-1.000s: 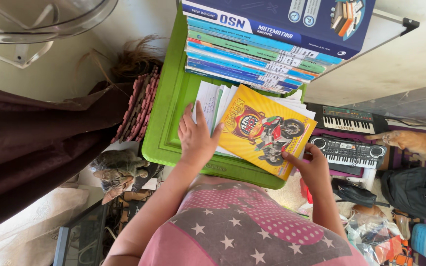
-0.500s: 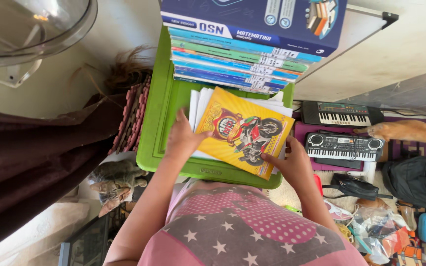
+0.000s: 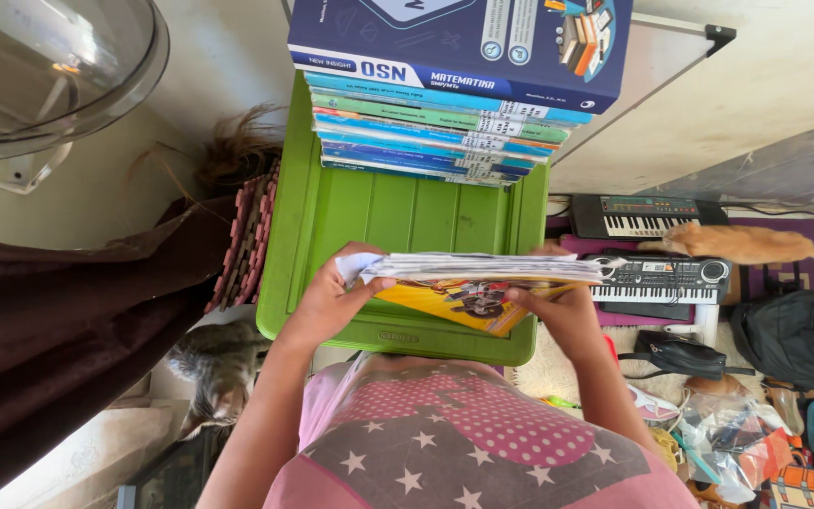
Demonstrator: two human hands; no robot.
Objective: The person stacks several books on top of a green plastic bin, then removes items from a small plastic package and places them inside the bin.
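Hands: both hands hold one bundle, a thin stack of white paper booklets with a yellow picture book under it (image 3: 482, 283).
Left hand: the left hand (image 3: 327, 302) pinches the left end of the bundle, thumb on top and fingers below.
Right hand: the right hand (image 3: 558, 316) grips the right end, fingers curled up around the edge.
Place of the bundle: it is lifted up and tipped, so its edge faces us. It hangs over the near part of the green plastic table (image 3: 407, 212), not lying on it.
Far side: a tall pile of blue and green school books (image 3: 435, 141) sits at the far end of the table, with a big dark blue book (image 3: 463, 38) on top.
Right side: two small toy keyboards (image 3: 652, 245) lie on the floor, and an orange cat (image 3: 746, 243) walks past them. A black bag (image 3: 793, 339) is near too.
Left side: a grey cat (image 3: 214, 363) sits by the near left corner of the table.
Doing it well: I think both ends need a firm, even squeeze, so no thin booklet slips out of the middle.
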